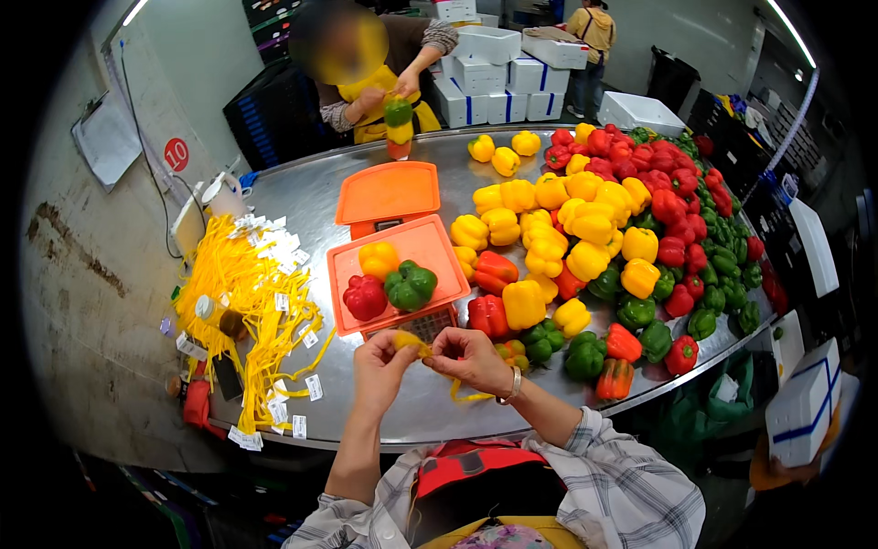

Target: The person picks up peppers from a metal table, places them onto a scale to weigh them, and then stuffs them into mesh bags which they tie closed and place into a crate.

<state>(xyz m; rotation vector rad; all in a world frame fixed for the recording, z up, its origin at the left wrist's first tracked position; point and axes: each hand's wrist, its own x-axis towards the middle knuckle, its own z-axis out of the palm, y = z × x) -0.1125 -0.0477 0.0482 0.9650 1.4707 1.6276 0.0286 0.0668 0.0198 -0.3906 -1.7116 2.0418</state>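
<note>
My left hand (pixel 384 367) and my right hand (pixel 473 360) meet above the table's near edge, their fingertips pinching a yellow mesh net (pixel 410 343) between them. A strip of yellow netting hangs below my right hand. Just beyond, an orange scale tray (pixel 343 274) holds a yellow bell pepper (pixel 378 260), a red bell pepper (pixel 365 298) and a green bell pepper (pixel 410 285). On the left lies a heap of yellow mesh nets (pixel 219 274) with white tags (pixel 314 387). Yellow bell peppers (pixel 524 304), red and green ones are piled to the right.
A second orange scale (pixel 387 192) stands behind the first. Across the metal table (pixel 315 165), a co-worker holds a netted stack of peppers (pixel 398 123). White foam boxes (pixel 480 75) are stacked beyond; another person stands farther back. A jar (pixel 214 312) lies on the nets.
</note>
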